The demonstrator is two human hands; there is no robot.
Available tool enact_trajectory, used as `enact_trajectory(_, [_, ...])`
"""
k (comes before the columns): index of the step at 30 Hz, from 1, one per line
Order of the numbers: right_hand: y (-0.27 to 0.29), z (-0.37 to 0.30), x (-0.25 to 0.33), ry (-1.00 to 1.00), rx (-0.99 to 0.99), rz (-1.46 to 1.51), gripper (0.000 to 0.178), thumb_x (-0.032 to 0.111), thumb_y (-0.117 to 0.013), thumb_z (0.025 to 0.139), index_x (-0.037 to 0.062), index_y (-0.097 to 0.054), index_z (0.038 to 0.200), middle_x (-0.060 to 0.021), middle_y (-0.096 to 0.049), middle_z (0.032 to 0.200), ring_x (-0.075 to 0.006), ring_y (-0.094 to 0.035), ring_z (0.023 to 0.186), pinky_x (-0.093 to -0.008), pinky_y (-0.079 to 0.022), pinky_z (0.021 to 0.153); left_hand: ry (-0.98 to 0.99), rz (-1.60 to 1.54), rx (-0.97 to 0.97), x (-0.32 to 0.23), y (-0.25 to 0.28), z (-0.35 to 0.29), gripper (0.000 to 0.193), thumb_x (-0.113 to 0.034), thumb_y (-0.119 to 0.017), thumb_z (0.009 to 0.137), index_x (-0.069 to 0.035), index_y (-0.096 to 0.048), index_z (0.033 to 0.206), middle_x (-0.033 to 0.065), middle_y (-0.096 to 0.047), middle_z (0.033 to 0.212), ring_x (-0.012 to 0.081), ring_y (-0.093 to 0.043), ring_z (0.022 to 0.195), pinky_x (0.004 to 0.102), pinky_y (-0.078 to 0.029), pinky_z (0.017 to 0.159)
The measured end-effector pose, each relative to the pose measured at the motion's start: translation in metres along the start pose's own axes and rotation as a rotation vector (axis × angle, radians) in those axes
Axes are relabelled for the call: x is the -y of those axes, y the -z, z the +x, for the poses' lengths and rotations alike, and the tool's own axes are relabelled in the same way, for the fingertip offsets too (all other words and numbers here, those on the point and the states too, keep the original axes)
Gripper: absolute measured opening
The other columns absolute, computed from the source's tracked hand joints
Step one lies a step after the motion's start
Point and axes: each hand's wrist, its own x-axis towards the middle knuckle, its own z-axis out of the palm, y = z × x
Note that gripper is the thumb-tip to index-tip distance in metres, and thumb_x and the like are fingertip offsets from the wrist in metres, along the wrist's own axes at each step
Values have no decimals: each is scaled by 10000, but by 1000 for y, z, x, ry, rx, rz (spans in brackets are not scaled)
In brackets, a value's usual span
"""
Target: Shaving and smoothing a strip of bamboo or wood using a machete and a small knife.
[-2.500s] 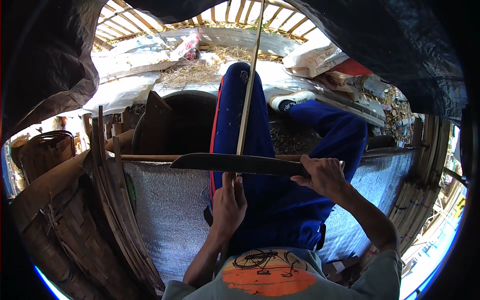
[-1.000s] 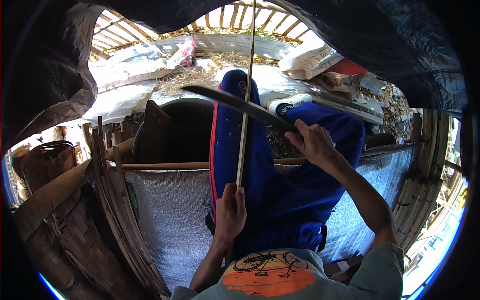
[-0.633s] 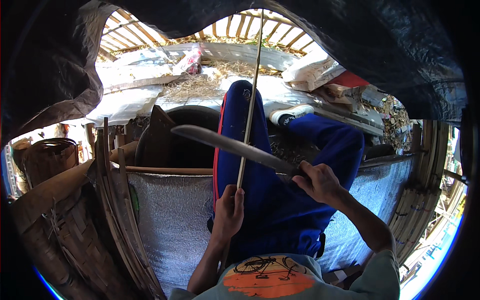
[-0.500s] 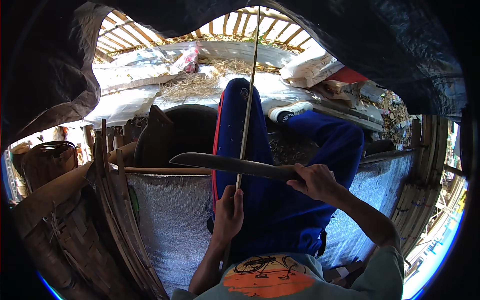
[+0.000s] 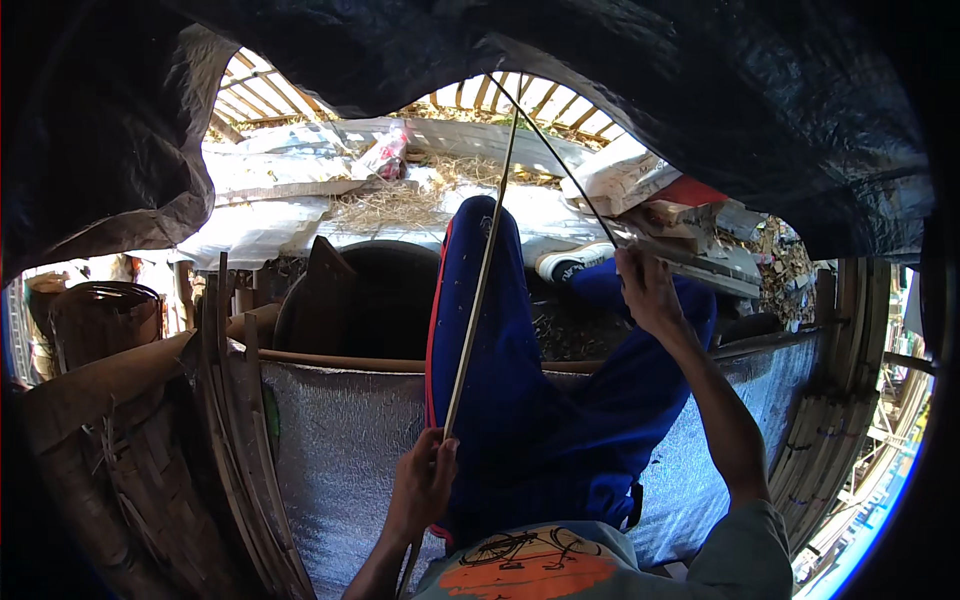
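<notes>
My left hand (image 5: 420,482) is closed around a long thin bamboo strip (image 5: 474,335) over my left thigh. The strip slants up past my left knee, and its lower end passes below my fist toward my shirt. My right hand (image 5: 652,292) is raised above my right leg, its fingers wrapped round the handle of a machete. The blade of the machete (image 5: 566,172) is turned nearly edge-on, so it shows as a thin dark line. Its far end crosses the strip's upper part in the picture; whether they touch I cannot tell.
Dark plastic sheeting (image 5: 400,45) hangs overhead. Woven bamboo (image 5: 150,500) and upright slats (image 5: 225,430) stand at the left. A large dark basin (image 5: 385,300) sits beyond a bamboo rail (image 5: 340,361). Bundled strips (image 5: 825,440) stand at the right, near silvery sheeting (image 5: 755,430).
My right hand has lifted the machete up and away from the strip near my left hand, turning the blade edge-on. My left hand has shifted down and left, still holding the strip.
</notes>
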Motion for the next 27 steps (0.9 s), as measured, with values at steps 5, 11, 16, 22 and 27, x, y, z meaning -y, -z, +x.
enact_trajectory(5, [3, -21, 15, 262, -7, -56, 204, 181, -504, 932, -1, -565, 1001, -148, -581, 868, -289, -576, 738, -387, -448, 641, 20, 178, -74, 34, 31, -46, 176, -156, -562, 909, -11, -492, 979, 140, -602, 623, 228, -633, 536, 331, -446, 455])
enact_trajectory(11, [8, 1, 71, -489, 320, 623, 295, 269, -670, 856, -12, -578, 853, -82, -630, 699, -146, -616, 603, -301, -467, 594, -17, 455, -156, 71, 64, -81, 116, -119, -625, 846, -33, -569, 900, 133, -597, 607, 286, -641, 552, 346, -473, 478])
enact_trajectory(16, [1, 13, 91, -404, 303, 755, 362, 337, -671, 854, -15, -587, 859, -81, -656, 732, -119, -629, 650, -273, -478, 637, -20, 486, -217, 80, 65, -88, 49, -89, -599, 863, -42, -586, 871, 130, -615, 640, 284, -643, 565, 333, -480, 496])
enact_trajectory(22, [0, 12, 97, -434, 387, 680, 387, 367, -586, 903, -16, -600, 844, -69, -597, 657, -101, -542, 586, -288, -421, 578, 28, 157, -204, 89, 63, -74, 101, -107, -581, 892, -8, -567, 876, 138, -645, 739, 205, -637, 611, 315, -482, 528])
enact_trajectory(27, [3, 3, 96, -431, 377, 673, 370, 354, -607, 893, -14, -603, 848, -59, -572, 624, -97, -523, 568, -281, -410, 564, -31, 163, -220, 87, 59, -62, 177, -160, -559, 921, 8, -582, 969, 82, -602, 687, 119, -548, 590, 288, -432, 523])
